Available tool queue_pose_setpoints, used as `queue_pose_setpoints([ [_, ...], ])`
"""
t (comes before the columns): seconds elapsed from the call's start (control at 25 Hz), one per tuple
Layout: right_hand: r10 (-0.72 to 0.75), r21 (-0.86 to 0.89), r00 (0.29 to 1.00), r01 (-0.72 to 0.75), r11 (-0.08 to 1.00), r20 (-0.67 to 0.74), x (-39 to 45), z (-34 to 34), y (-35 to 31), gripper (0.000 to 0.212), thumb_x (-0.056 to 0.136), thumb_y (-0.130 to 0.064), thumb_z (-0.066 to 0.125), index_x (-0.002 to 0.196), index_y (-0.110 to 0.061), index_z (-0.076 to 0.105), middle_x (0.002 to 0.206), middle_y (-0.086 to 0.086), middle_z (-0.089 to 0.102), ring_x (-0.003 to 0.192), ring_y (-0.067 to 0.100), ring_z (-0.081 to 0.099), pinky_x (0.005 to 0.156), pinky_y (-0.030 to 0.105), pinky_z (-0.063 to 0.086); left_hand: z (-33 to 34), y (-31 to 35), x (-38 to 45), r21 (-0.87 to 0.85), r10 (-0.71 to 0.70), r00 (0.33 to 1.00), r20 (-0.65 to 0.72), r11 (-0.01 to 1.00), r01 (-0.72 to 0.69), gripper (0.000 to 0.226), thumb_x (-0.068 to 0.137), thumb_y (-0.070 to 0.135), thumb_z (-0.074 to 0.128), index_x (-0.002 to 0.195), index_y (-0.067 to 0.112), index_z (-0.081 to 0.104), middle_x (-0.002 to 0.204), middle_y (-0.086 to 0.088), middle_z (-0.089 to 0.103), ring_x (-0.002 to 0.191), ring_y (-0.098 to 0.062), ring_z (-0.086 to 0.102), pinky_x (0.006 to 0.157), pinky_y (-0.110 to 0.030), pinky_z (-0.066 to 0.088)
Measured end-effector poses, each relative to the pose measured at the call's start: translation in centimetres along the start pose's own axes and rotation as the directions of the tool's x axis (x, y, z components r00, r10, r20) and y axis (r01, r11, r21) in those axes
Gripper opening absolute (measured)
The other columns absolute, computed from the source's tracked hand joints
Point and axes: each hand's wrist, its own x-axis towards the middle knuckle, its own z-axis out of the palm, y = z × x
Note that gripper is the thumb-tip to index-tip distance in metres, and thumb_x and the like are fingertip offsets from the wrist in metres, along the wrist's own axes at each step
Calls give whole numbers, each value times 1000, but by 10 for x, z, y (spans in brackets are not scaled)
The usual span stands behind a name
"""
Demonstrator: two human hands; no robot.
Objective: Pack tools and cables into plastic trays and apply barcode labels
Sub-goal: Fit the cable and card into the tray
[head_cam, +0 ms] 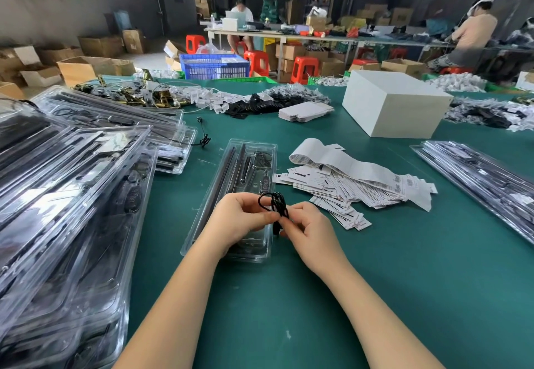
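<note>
Here the step in hand looks like cable bundling: a thin black cable (276, 205) is held above the near end of the open clear plastic tray (202, 218), not yet laid in it. At nine o'clock, a heap of filled clear trays (72, 195) crowds the left edge of the green table (404, 267), its nearest rim close beside the working tray. The left hand (239, 218) has its fingers curled, pinching the coil's lower loops; the right hand (309, 230), just to its right, pinches the same bundle where a short plug end hangs down. The tray already holds long black tools along its left side and a small digital unit (264, 184) near its middle. The next move probably calls for tightening the coil small enough to seat in a free pocket. At two o'clock lies a spread of barcode labels (361, 186), near the tray's right wall; at three o'clock, another row of packed trays (476, 178). Open green surface lies toward five o'clock.
</note>
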Motion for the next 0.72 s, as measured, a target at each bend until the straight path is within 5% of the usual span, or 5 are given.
queue_pose_setpoints([
  [0.16, -22, -117, 1000, 22, 993, -1, 0, -1, -4, 16, 97, -16, 55, 95, -14, 71, 76, -4, 44, 74, 7, 47, 66, 16, 37, 1, -1, 0, -5, 8, 1000, 28, 1000, -8, 18, 75, 8, 78, 83, 24, 78, 63, 8, 67, 55, -3, 50, 56, -14, 42],
  [0.32, -20, -115, 1000, 23, 993, 21, 0, 9, -6, 22, 101, -13, 44, 111, -7, 63, 95, -1, 47, 88, -7, 45, 78, 4, 33, 4, -3, 3, -24, -13, 999, -31, 1000, 12, 17, 71, 5, 81, 79, 19, 74, 58, 6, 62, 48, -5, 47, 49, -15, 40],
  [0.52, -13, -46, 962, 1, 999, -272, 0, 8, -2, 18, 89, -12, 67, 103, -19, 76, 72, -4, 63, 70, 7, 55, 63, 14, 41, 4, -6, 5, -52, -46, 997, -69, 998, 42, 15, 72, 5, 81, 75, 15, 70, 67, 1, 71, 57, -9, 57, 52, -18, 46],
  [0.72, -65, -76, 979, 51, 996, -191, -4, 15, -2, 31, 87, -10, 68, 116, -18, 71, 88, -6, 64, 80, 6, 59, 71, 14, 45, 5, -7, 7, -74, -76, 991, -114, 995, 68, 12, 73, 7, 81, 76, 14, 72, 69, 2, 72, 58, -5, 62, 53, -17, 49],
])
